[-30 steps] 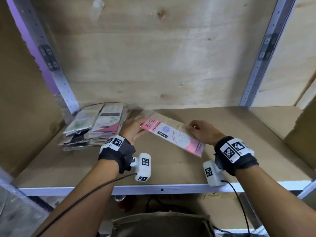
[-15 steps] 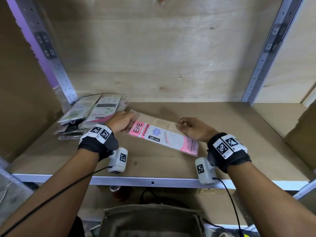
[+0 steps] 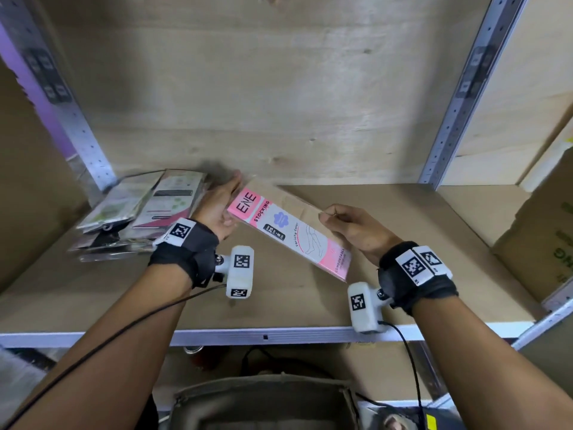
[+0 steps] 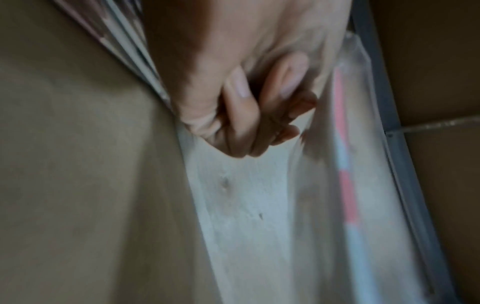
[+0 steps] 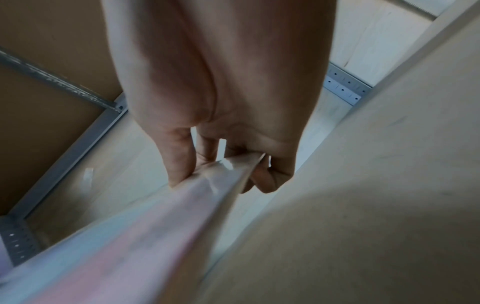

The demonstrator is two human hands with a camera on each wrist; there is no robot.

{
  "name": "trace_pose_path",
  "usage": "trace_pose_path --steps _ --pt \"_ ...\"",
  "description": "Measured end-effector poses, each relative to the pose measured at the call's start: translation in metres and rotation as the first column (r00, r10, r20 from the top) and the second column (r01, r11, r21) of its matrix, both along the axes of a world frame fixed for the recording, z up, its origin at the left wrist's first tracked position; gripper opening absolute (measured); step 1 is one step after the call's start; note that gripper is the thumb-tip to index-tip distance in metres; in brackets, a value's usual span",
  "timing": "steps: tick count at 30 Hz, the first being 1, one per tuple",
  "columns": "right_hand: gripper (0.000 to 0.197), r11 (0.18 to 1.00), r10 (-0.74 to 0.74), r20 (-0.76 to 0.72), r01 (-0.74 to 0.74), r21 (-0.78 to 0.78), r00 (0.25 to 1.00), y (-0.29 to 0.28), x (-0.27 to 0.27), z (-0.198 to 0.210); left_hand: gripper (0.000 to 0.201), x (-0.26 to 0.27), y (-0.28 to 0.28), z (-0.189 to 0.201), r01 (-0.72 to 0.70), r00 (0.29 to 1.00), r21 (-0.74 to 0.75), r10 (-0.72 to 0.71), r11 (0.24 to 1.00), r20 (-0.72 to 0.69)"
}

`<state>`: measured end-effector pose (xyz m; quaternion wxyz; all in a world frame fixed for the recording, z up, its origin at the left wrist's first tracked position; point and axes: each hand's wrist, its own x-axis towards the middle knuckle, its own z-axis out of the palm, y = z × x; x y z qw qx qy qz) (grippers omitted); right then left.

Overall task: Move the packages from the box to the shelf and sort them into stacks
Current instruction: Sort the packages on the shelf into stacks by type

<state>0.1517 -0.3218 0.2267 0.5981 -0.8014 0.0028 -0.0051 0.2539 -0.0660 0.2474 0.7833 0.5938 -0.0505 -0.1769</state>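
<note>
Pink-and-white stocking package [image 3: 288,231]

Stockroom: slotted metal shelving upright [image 3: 455,97], plywood shelf board [image 3: 310,290], cardboard carton [image 3: 539,243], stacked retail packets [image 3: 130,212].

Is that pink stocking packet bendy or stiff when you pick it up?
Probably fairly stiff: the pink stocking packet stays flat and straight though the left hand and right hand hold it only at its ends. It looks thin, so likely light. Its shiny plastic wrap could be slippery, so a pinch at each end seems wise.
</note>
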Motion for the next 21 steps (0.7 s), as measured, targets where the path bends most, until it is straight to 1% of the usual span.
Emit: trace_pose_path --steps 2,5,7,9,11,12,13,15,16,17,18,19,20,21 --pt "0.019 0.999 -0.025 -0.008 0.025 0.024 1.0 0.002 -0.001 0.002 0.038 0.002 0.004 -0.003 -0.03 0.999 0.019 0.03 0.999 0.023" --pt "0.016 0.996 -0.077 -0.003 0.077 0.049 0.997 0.005 -0.003 0.002 0.038 0.006 0.015 -0.006 -0.132 0.991 0.032 0.133 0.991 -0.013" --pt "0.013 0.992 -0.101 -0.014 0.101 0.074 0.995 0.008 -0.004 0.003 0.043 0.005 0.02 -0.008 -0.193 0.981 0.081 0.192 0.978 0.022" --pt "0.012 0.984 -0.137 -0.045 0.141 0.11 0.99 0.014 -0.004 0.004 0.055 0.0 0.019 -0.009 -0.22 0.975 0.06 0.22 0.974 0.017" --pt "0.012 0.963 -0.191 -0.087 0.204 0.177 0.978 0.022 -0.002 0.004 0.074 -0.012 0.015 -0.01 -0.181 0.982 0.011 0.181 0.983 -0.058" --pt "0.014 0.946 -0.22 -0.111 0.239 0.218 0.969 0.025 0.0 0.004 0.08 -0.018 0.011 -0.011 -0.145 0.986 0.008 0.145 0.989 -0.087" --pt "0.016 0.927 -0.245 -0.132 0.272 0.259 0.96 0.03 0.001 0.005 0.081 -0.025 0.007 -0.013 -0.106 0.99 0.044 0.11 0.993 -0.092" --pt "0.017 0.885 -0.285 -0.163 0.325 0.333 0.944 0.038 0.003 0.004 0.074 -0.039 -0.009 -0.015 -0.048 0.998 0.226 0.054 0.973 -0.02" --pt "0.015 0.872 -0.295 -0.172 0.338 0.354 0.94 0.043 0.004 0.003 0.07 -0.047 -0.017 -0.016 -0.048 0.998 0.332 0.034 0.942 0.048" --pt "0.014 0.866 -0.299 -0.172 0.343 0.365 0.939 0.048 0.004 0.002 0.067 -0.052 -0.025 -0.018 -0.078 0.991 0.435 0.022 0.897 0.131" --pt "0.014 0.866 -0.296 -0.164 0.337 0.369 0.941 0.052 0.004 0.0 0.066 -0.054 -0.032 -0.02 -0.137 0.975 0.532 0.018 0.835 0.223" --pt "0.017 0.877 -0.289 -0.145 0.323 0.356 0.946 0.056 0.005 -0.001 0.064 -0.055 -0.036 -0.022 -0.216 0.95 0.612 0.02 0.76 0.311" --pt "0.019 0.9 -0.287 -0.119 0.31 0.306 0.951 0.06 0.005 -0.001 0.062 -0.054 -0.036 -0.023 -0.299 0.923 0.673 0.028 0.677 0.383" --pt "0.022 0.928 -0.285 -0.087 0.298 0.222 0.954 0.064 0.005 -0.001 0.06 -0.053 -0.036 -0.024 -0.369 0.9 0.714 0.038 0.595 0.434"
